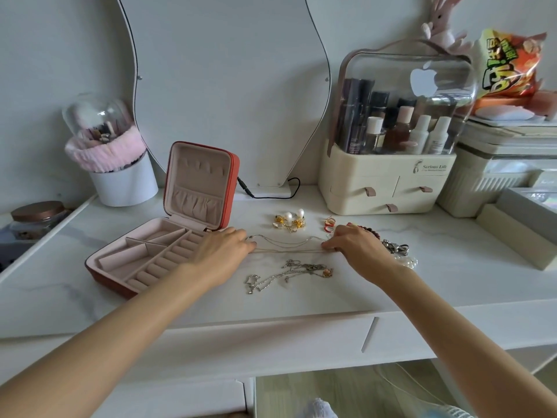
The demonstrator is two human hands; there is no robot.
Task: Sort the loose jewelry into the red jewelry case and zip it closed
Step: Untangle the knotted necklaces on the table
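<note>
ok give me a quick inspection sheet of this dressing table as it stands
Surface: white marble-look tabletop, bare toward the front edge.
Job's things: red zip jewelry case with pink lining open, lid upright, visible compartments empty; thin chain necklace stretched between both hands; tangled silver chains, gold and pearl earrings, red and gold rings and a heap of bracelets loose on the top.
Clutter: cream cosmetics organiser with clear dome, white brush pot, orange snack bag.
Grippers: left hand and right hand each pinch a necklace end.
Cables: black cable at the mirror base.
Surroundings: curvy wall mirror.
</note>
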